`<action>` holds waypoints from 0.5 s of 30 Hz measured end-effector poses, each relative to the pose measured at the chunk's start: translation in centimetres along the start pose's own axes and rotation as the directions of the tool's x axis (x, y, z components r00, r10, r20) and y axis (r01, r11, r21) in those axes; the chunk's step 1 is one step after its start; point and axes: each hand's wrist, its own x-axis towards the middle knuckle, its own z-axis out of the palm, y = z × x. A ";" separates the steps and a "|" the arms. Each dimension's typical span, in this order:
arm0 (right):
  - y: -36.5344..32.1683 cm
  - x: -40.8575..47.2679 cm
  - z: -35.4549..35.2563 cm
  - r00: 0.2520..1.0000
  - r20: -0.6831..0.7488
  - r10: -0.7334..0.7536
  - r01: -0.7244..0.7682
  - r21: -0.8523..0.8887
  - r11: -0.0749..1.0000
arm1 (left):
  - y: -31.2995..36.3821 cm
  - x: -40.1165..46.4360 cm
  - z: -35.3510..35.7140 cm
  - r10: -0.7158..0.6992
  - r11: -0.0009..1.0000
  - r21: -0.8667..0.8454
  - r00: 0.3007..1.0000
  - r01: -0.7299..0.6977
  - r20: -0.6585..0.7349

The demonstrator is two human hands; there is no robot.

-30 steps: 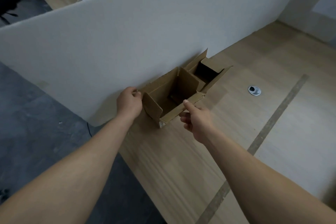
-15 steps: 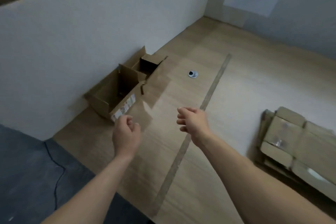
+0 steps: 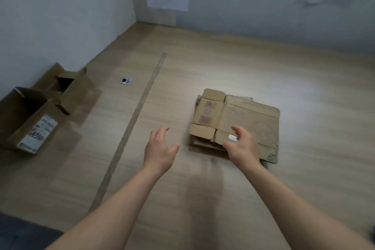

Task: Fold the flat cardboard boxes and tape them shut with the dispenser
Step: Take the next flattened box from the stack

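Brown corrugated cardboard, a stack of flattened boxes (image 3: 239, 119), lies on the pale wooden tabletop (image 3: 203, 63) just ahead of me, to the right of the grey strip (image 3: 142, 103) that runs across the wood. My right hand (image 3: 241, 146) hovers over the stack's near edge, fingers spread and curled, holding nothing; my left hand (image 3: 160, 148) is open too, palm toward the stack, just beside its near left corner. I would judge these sheets light and fairly stiff, though worn — the small end flaps look soft and likely to bend if pulled. Better to slide fingers under the top sheet's long near edge and lift it with both hands. Two opened brown cardboard boxes (image 3: 30, 115) stand well apart at the left, against the white partition (image 3: 60, 16). I see no dispenser.
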 end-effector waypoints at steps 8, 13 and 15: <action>9.0 3.3 -4.5 0.994 0.051 0.095 -0.041 -0.634 0.772 | 2.6 2.3 5.5 -0.028 0.961 0.273 0.967 -0.044 0.252; 11.0 5.3 -4.3 0.991 0.070 0.113 -0.043 -0.636 0.770 | 3.8 6.0 8.2 -0.015 0.934 0.341 0.939 -0.110 0.343; 11.3 5.8 -4.1 0.989 0.087 0.122 -0.046 -0.598 0.800 | 4.1 7.2 8.9 -0.005 0.922 0.361 0.927 -0.141 0.376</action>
